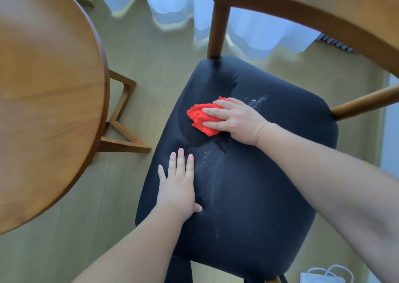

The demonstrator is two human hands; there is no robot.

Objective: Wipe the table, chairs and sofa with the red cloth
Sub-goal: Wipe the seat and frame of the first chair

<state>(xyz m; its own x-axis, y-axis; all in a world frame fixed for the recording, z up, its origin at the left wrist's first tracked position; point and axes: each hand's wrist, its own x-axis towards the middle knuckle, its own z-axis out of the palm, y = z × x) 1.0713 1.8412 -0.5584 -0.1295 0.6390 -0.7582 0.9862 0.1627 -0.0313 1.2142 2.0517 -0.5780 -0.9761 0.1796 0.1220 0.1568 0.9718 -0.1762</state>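
Red cloth [201, 118] on the dark chair seat [269, 174], frame centre; head view.
Our right hand [235, 120] presses the cloth under flat fingers, not clenched. Our left hand [179, 183] lies flat and empty on the seat, lower centre. Pale streaks [257, 102] sit right of the cloth. We judge that even, overlapping passes toward them would serve best.

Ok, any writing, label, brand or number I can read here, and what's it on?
None. No text shows on the red cloth, the black chair seat, the wooden table or the white bag, which is partly cut off.
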